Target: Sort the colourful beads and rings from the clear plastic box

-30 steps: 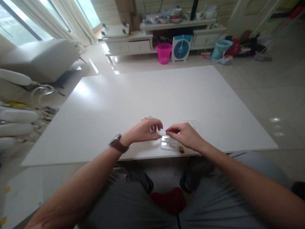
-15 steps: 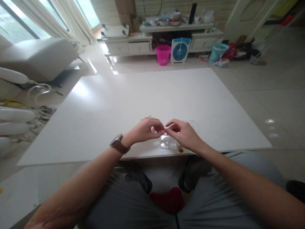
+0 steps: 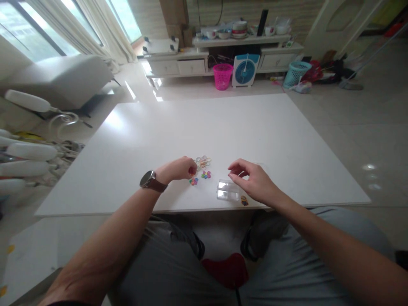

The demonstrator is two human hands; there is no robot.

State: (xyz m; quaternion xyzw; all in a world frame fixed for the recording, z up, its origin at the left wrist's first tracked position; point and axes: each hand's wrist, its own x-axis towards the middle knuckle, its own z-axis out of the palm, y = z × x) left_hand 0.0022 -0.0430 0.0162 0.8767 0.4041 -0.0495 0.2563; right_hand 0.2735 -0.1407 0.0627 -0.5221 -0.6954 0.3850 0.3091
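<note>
My left hand [image 3: 180, 168] hangs just left of a pile of small pale elastic loops [image 3: 203, 161]. Its fingers curl downward, and whatever they may hold is hidden. Right below them lies a multicoloured flower-shaped piece [image 3: 193, 181]; another colourful flower-shaped piece [image 3: 206, 174] rests to its right. My right hand [image 3: 247, 175] is raised above a clear plastic box [image 3: 228, 194], with thumb and fingertips drawn close together. Anything between them is too small to name. A small yellow and blue cartoon figure [image 3: 244, 200] lies beside the box at the table's front edge.
The white table [image 3: 191, 127] stretches out ahead. A faint clear plastic piece [image 3: 262, 165] lies behind my right hand. Past the table stand a pink basket [image 3: 222, 77], a blue and white fan [image 3: 245, 70] and a cabinet with dishes. White chairs [image 3: 32, 151] are at left.
My hands, which met over the clear box, have parted. The left hand has moved left toward the elastic loops, uncovering them and the flower-shaped pieces. My right hand stays near the box.
</note>
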